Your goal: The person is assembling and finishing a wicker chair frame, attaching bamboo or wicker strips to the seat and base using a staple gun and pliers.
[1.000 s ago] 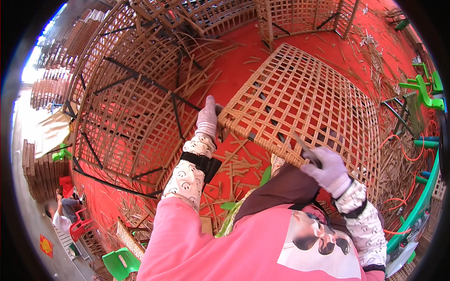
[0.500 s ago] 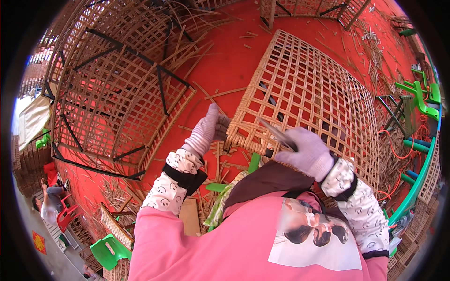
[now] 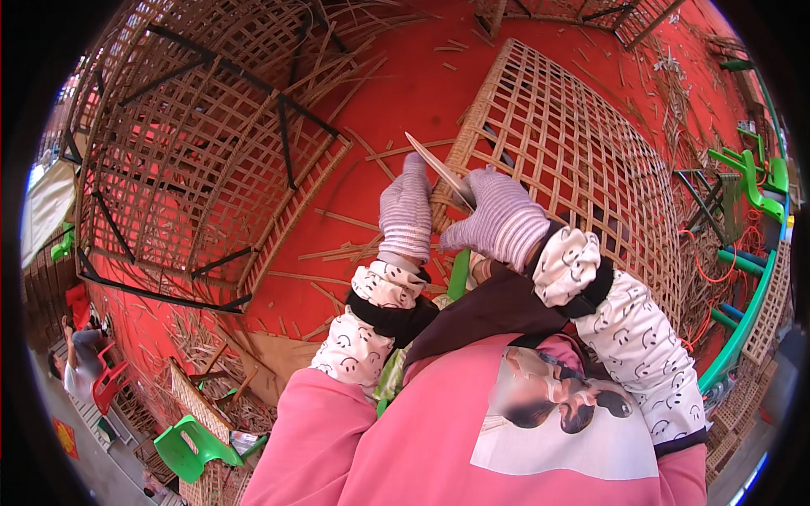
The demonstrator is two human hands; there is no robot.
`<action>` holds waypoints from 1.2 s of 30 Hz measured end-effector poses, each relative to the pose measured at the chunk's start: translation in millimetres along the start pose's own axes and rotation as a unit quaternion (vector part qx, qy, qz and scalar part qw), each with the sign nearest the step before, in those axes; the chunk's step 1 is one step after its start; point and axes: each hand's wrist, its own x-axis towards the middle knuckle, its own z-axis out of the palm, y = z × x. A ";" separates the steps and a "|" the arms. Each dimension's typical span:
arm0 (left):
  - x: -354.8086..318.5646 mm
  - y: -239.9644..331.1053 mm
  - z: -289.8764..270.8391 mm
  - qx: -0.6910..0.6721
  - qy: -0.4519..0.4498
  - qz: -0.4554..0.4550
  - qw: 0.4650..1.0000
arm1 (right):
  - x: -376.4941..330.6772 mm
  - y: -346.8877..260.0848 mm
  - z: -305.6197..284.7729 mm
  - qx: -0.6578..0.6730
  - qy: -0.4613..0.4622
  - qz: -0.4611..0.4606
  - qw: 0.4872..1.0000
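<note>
A woven rattan panel (image 3: 561, 139) with an open square lattice leans before me, its near left corner between my hands. My left hand (image 3: 406, 211), in a striped light purple glove, is closed along the rim at that corner; the thumb side is partly hidden. My right hand (image 3: 504, 215), gloved alike, is shut on a knife (image 3: 437, 163). The handle is hidden in the palm, and the pale narrow blade points up and left, passing just over the left fingertips. Whether the blade touches the rim I cannot tell.
To the left stands a large rattan frame (image 3: 194, 160) with black metal bars. Loose cane strips (image 3: 337, 251) litter the red floor (image 3: 396, 76). A green chair (image 3: 187, 451) stands lower left, with another green chair (image 3: 755, 181) at right. An orange cord (image 3: 704, 270) lies near teal tubing. A person (image 3: 83, 363) sits far left.
My right hand has moved left and up with the knife, from over the lattice to the corner. My left hand has shifted right and closed in against the rim.
</note>
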 end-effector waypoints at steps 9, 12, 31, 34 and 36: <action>-13.9 -6.8 -1.4 -0.048 -0.018 0.197 0.979 | -11.8 20.5 3.7 0.101 0.011 -0.124 0.987; -25.1 11.6 -16.5 0.149 -0.014 0.465 0.873 | -40.7 61.8 -17.0 0.149 0.071 -0.060 0.984; -63.4 16.4 20.2 0.498 -0.376 0.541 0.564 | -127.9 137.2 22.6 0.021 0.100 0.007 0.995; -69.2 16.1 21.6 0.519 -0.313 0.559 0.566 | -158.4 159.2 15.1 0.139 0.188 0.008 0.972; -91.2 20.4 33.0 0.505 -0.268 0.586 0.574 | -190.6 199.4 11.7 0.149 0.249 0.070 0.955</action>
